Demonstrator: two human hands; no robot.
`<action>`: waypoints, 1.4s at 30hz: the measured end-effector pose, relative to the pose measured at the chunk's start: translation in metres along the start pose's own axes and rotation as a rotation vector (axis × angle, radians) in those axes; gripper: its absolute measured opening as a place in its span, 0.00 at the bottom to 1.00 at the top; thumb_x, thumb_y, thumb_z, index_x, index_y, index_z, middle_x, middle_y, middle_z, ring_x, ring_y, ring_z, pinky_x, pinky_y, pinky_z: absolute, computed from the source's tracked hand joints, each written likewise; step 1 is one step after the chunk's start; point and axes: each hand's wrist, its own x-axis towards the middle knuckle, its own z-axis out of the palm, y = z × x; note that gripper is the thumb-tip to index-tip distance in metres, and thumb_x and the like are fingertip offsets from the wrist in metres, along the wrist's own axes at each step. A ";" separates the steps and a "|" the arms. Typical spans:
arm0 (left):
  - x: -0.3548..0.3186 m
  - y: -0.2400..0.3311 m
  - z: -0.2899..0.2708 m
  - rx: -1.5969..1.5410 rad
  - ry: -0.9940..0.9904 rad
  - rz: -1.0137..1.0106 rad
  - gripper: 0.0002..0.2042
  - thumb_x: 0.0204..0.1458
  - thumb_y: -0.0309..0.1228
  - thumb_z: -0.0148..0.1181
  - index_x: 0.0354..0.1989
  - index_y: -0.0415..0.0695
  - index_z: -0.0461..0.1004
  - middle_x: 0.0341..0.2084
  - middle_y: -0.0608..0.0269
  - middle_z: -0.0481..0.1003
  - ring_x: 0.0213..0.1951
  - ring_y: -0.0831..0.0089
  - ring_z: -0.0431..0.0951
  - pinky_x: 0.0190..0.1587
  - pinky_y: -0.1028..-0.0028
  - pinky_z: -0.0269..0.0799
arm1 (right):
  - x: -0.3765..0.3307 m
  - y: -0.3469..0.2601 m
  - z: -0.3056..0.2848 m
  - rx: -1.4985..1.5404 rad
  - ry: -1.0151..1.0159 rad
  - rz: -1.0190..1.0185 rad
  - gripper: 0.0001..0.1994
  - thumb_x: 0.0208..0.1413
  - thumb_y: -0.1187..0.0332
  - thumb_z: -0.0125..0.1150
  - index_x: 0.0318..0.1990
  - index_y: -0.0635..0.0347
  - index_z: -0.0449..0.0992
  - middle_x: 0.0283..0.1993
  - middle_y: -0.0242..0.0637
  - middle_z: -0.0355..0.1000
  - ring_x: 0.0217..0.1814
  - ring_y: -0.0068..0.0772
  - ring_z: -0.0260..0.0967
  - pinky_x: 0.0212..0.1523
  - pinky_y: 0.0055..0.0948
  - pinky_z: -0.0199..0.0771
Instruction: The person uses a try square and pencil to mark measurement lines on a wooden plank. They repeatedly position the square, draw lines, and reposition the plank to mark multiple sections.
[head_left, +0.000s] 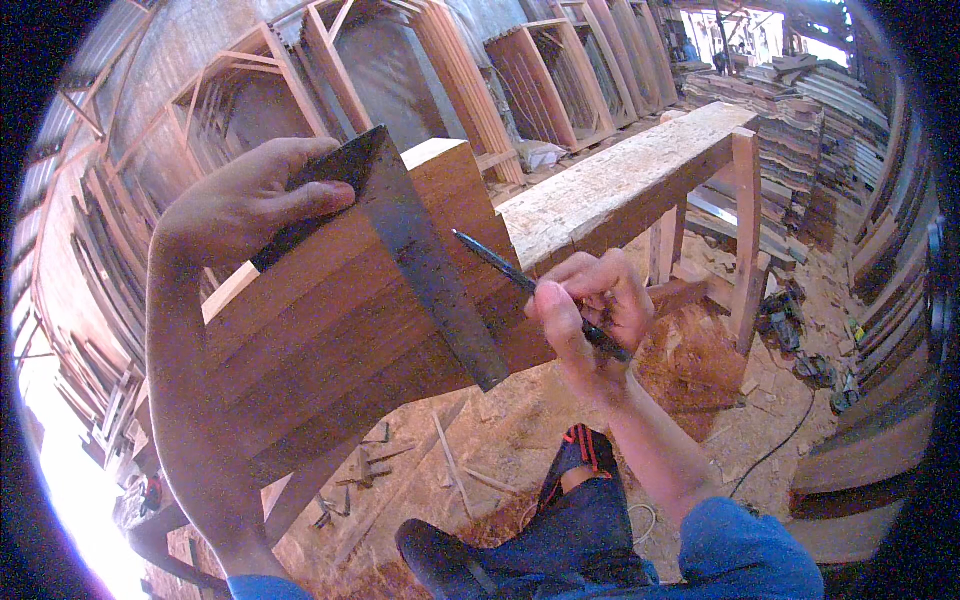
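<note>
Two hands busy: left hand (250, 200) fingers clamp square (420, 250) flat against board (330, 330) as guide; right hand (585, 310), at 3 o'clock, pinches pencil (500, 265) along blade.

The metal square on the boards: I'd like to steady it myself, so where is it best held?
Judging by its pose, grip the dark stock of the metal square from the far upper-left edge of the stacked boards, where the left hand presses it, leaving the blade's edge free for the pencil.
</note>
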 end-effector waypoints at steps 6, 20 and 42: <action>-0.001 -0.002 -0.002 0.032 -0.007 -0.015 0.18 0.65 0.35 0.56 0.57 0.36 0.72 0.43 0.69 0.78 0.44 0.81 0.74 0.47 0.77 0.74 | 0.028 0.003 0.025 -0.020 0.087 -0.011 0.09 0.60 0.73 0.64 0.35 0.59 0.67 0.28 0.35 0.74 0.26 0.17 0.69 0.28 0.20 0.71; -0.006 0.007 0.002 0.060 0.029 -0.014 0.14 0.65 0.34 0.56 0.51 0.35 0.73 0.37 0.71 0.76 0.40 0.81 0.73 0.45 0.76 0.73 | 0.025 0.005 0.010 -0.257 -0.047 -0.154 0.11 0.56 0.76 0.66 0.27 0.58 0.68 0.23 0.30 0.70 0.23 0.16 0.63 0.25 0.21 0.63; -0.005 -0.003 -0.003 0.145 0.022 -0.046 0.20 0.65 0.36 0.57 0.60 0.37 0.70 0.45 0.65 0.78 0.48 0.76 0.74 0.52 0.72 0.72 | -0.093 0.016 -0.048 -0.310 -0.176 0.158 0.10 0.57 0.74 0.65 0.30 0.57 0.67 0.25 0.31 0.72 0.23 0.20 0.65 0.24 0.23 0.64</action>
